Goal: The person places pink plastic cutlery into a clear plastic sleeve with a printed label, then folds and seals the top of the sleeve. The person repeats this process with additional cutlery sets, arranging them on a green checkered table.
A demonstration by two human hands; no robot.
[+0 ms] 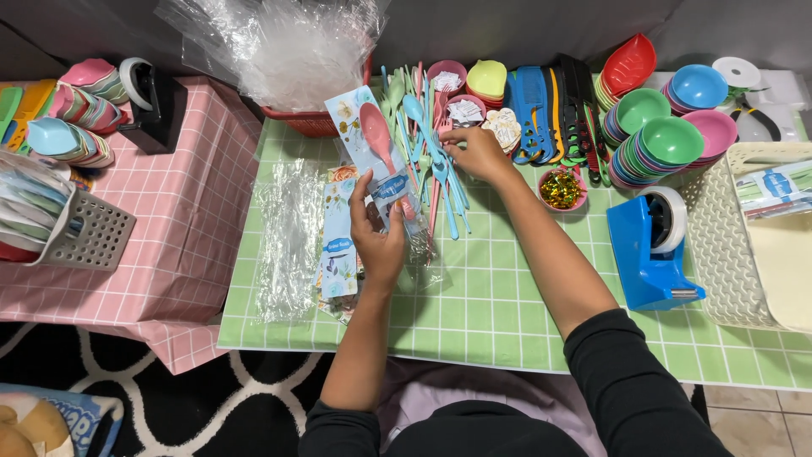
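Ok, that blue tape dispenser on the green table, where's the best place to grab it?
Probably the blue tape dispenser is best gripped across its tall solid body behind the roll, coming from above. Its flat sides suit a thumb-and-fingers pinch, and the cutter end, nearest the table's front edge, is best avoided.

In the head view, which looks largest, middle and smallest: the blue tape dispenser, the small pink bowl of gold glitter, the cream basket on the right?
Largest to smallest, as they appear:
1. cream basket, partly cut off by the frame edge
2. blue tape dispenser
3. pink bowl of gold glitter
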